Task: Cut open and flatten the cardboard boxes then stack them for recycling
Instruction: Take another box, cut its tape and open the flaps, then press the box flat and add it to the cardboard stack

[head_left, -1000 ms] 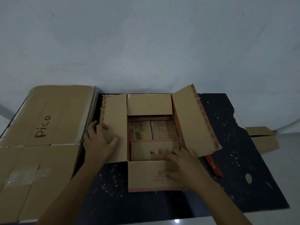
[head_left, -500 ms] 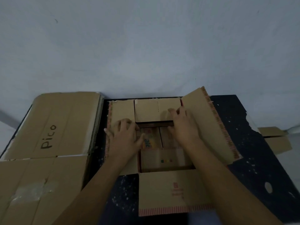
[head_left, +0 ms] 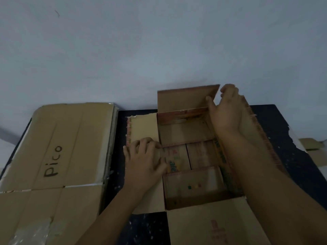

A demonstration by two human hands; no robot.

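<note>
Dark counter [head_left: 286, 121], pale wall behind. Box [head_left: 192, 167]: far flap [head_left: 185, 99], flat half a second ago, now raised, pinched by right hand [head_left: 226, 110]. Left hand [head_left: 145, 160] presses left flap [head_left: 143, 128], fingers straight. Flattening unfinished.

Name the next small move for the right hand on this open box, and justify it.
Probably fold the far flap outward until flat: the right hand holds its corner upright, while the left hand pins the already-flat left flap.
</note>
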